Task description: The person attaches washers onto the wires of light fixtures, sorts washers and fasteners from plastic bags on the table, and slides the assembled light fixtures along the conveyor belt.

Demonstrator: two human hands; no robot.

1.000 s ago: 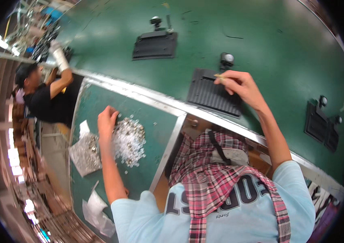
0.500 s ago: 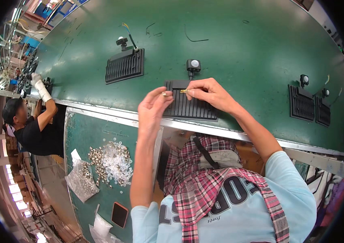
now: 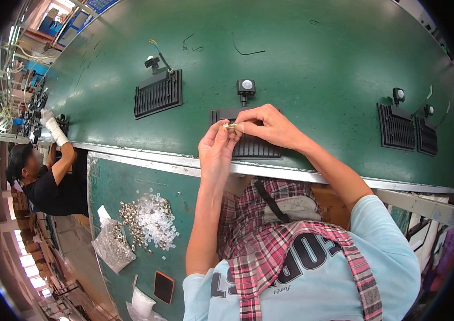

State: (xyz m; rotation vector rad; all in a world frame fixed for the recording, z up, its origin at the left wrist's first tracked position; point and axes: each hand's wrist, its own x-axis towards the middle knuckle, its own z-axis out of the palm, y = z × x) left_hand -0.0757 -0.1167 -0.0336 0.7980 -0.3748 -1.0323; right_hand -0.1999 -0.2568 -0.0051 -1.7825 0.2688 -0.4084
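Over the black finned housing (image 3: 259, 147), I find the left hand (image 3: 216, 150) pinching a small metal fitting (image 3: 226, 126), the right hand (image 3: 269, 128) thin yellowish wires (image 3: 232, 126); former judged light, slippery, best gripped by its rim; latter pliable.

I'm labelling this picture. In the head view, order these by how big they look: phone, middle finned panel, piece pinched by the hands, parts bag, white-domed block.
Largest to smallest in the head view:
1. Middle finned panel, partly covered
2. Parts bag
3. Phone
4. White-domed block
5. Pinched piece
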